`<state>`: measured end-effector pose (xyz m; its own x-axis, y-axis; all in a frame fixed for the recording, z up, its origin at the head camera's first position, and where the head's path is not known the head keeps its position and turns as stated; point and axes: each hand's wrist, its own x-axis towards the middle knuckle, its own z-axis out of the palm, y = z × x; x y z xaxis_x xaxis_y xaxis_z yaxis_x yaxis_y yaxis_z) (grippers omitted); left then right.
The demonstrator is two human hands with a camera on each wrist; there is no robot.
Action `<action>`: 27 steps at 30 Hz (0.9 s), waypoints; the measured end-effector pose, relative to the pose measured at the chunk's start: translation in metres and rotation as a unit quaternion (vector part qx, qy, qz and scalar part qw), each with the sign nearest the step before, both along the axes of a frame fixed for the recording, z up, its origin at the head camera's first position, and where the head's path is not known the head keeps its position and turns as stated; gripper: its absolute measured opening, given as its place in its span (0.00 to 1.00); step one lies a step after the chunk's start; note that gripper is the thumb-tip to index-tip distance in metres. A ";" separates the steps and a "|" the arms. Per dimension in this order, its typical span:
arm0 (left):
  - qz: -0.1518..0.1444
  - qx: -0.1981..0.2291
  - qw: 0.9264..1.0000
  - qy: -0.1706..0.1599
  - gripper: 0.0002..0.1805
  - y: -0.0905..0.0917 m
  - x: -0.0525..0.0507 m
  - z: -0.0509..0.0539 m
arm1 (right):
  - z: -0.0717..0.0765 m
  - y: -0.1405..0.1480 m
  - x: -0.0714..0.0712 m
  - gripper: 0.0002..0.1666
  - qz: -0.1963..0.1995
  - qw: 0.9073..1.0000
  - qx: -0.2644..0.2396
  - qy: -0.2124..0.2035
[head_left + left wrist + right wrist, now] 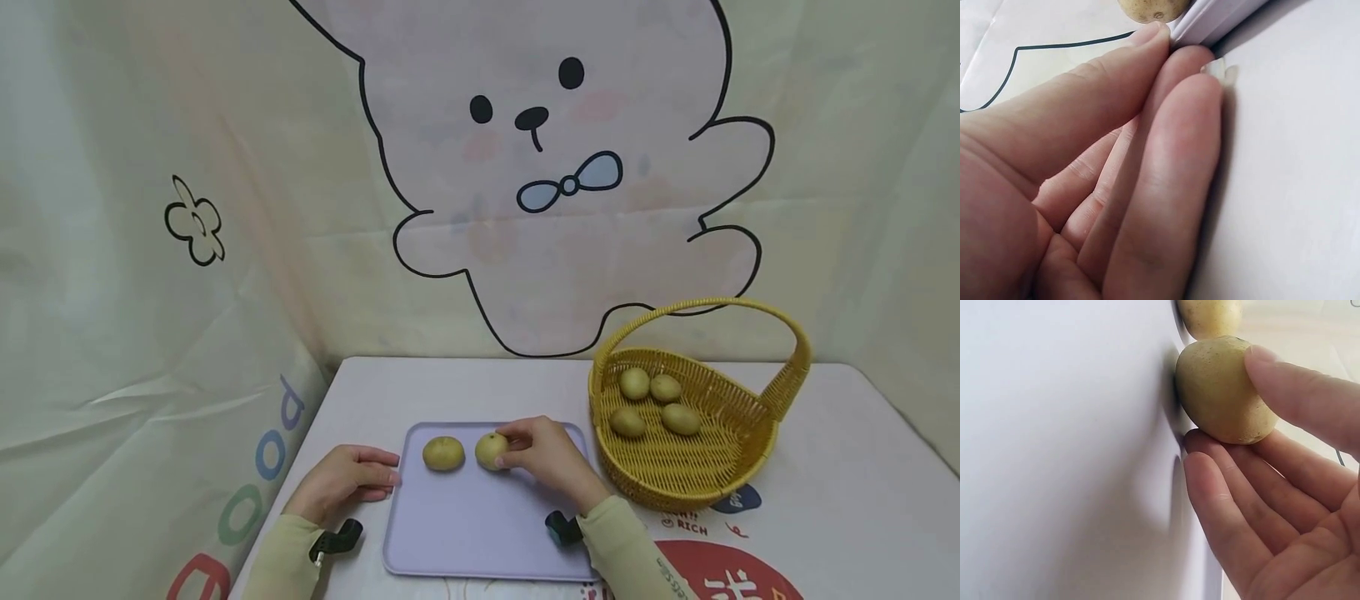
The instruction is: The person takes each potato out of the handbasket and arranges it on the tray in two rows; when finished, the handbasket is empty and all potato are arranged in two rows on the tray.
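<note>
A pale purple tray (465,533) lies on the white table. On its upper left rests a potato (443,453). Beside it, my right hand (551,458) pinches a second potato (491,451) between thumb and fingers; in the right wrist view this potato (1222,390) sits low against the tray surface. My left hand (348,483) is at the tray's left edge. Seen from the left wrist, its thumb and fingertips pinch the tray rim (1204,25), and part of a potato (1152,9) shows beyond.
A yellow woven basket (682,492) with a tall handle stands right of the tray, close to my right forearm. Several potatoes (680,419) lie inside it. Behind the table hangs a printed cloth (555,275). Each wrist wears a small black device (562,529).
</note>
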<state>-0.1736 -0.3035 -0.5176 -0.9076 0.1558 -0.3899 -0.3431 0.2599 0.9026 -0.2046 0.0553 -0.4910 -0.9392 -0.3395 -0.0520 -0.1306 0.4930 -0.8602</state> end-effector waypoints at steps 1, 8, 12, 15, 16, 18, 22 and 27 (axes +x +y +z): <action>0.000 -0.001 1.000 0.000 0.25 0.000 0.000 0.000 | 0.000 0.000 0.000 0.26 -0.001 1.000 0.000 -0.001; 0.001 -0.002 1.000 -0.002 0.25 0.000 -0.002 0.002 | 0.001 0.000 -0.001 0.26 0.002 1.000 0.006 0.004; 0.002 -0.005 1.000 -0.004 0.25 0.001 -0.001 0.004 | 0.003 0.000 -0.001 0.25 0.003 1.000 0.012 0.007; 0.003 -0.006 1.000 -0.005 0.26 0.001 -0.001 0.005 | 0.003 0.000 -0.001 0.25 0.003 1.000 0.016 0.008; 0.002 -0.006 1.000 -0.005 0.26 0.001 -0.001 0.005 | 0.003 0.000 -0.001 0.25 0.003 1.000 0.016 0.008; 0.002 -0.006 1.000 -0.006 0.27 0.001 0.000 0.004 | 0.004 0.000 -0.001 0.26 0.005 1.000 0.018 0.005; 0.000 -0.005 1.000 -0.009 0.27 0.000 -0.001 0.002 | 0.004 0.003 -0.001 0.27 0.010 1.000 0.013 0.005; 0.000 -0.001 1.000 -0.013 0.27 -0.001 -0.001 0.000 | 0.004 0.006 -0.001 0.28 0.013 1.000 0.006 0.003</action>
<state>-0.1748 -0.3045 -0.5179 -0.8968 0.1553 -0.4143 -0.3668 0.2628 0.8924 -0.2056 0.0615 -0.4872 -0.9304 -0.3630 -0.0506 -0.1485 0.4994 -0.8535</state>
